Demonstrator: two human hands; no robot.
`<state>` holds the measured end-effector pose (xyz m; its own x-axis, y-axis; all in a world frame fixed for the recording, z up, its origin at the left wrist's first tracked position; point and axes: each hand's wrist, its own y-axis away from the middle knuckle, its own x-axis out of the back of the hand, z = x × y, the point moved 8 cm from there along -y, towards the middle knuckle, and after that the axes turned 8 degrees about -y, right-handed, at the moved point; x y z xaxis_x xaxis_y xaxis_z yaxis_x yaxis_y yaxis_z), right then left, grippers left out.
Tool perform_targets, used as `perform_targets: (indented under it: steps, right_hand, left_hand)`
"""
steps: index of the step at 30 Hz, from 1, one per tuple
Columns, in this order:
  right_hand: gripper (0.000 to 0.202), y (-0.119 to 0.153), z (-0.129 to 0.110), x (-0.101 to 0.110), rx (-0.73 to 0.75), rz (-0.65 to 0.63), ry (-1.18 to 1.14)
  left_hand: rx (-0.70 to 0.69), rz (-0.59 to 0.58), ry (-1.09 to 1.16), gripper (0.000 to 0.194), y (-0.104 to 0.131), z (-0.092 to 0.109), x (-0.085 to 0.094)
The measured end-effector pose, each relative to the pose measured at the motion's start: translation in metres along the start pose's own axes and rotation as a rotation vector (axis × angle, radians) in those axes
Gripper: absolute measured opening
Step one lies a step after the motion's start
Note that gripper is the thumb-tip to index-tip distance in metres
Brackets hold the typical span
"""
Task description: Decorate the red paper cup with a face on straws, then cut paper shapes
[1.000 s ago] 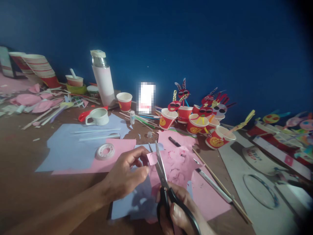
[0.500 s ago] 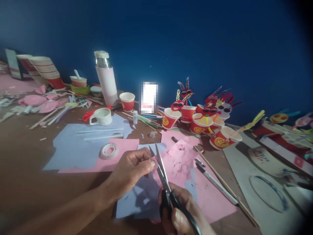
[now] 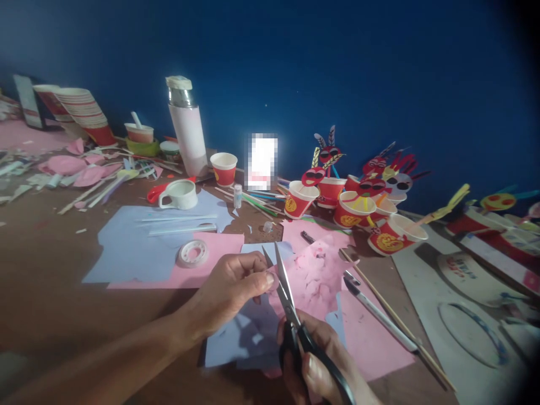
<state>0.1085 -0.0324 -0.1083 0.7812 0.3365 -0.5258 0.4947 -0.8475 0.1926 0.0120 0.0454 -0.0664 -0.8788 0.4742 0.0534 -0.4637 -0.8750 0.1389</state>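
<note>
Stacked red-and-white paper cups (image 3: 86,112) lean at far left on the brown bench (image 3: 126,320), against a dark blue wall (image 3: 337,67). Near centre, the left hand (image 3: 230,292) pinches a small rounded pink paper piece (image 3: 274,279) between thumb and fingers; the right hand (image 3: 324,349) is closed around black-handled metal scissors (image 3: 289,309), blades slightly parted beside it. Cutting seems in hand, calling for fingertips clear of the blades.
</note>
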Motion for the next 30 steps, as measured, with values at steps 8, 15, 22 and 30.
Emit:
perform_targets:
  steps: [8, 15, 22, 30]
  right_hand:
    - [0.054, -0.0009, 0.0, -0.0009, -0.02, -0.039, 0.029]
    - [0.051, 0.0003, 0.0001, -0.0002, -0.036, -0.038, 0.063]
    - [0.052, 0.0007, -0.0042, -0.0011, -0.025, -0.014, 0.136]
    - [0.053, 0.0016, -0.0048, -0.0005, -0.053, 0.005, 0.143]
  left_hand:
    - [0.003, -0.003, -0.028, 0.018, 0.0002, -0.0001, 0.0004]
    - [0.02, -0.004, -0.023, 0.019, -0.001, -0.0021, 0.002]
    - [0.048, -0.019, -0.018, 0.017, -0.0016, -0.0035, 0.0023]
    - [0.09, -0.021, -0.001, 0.015, -0.0022, -0.0048, 0.0025]
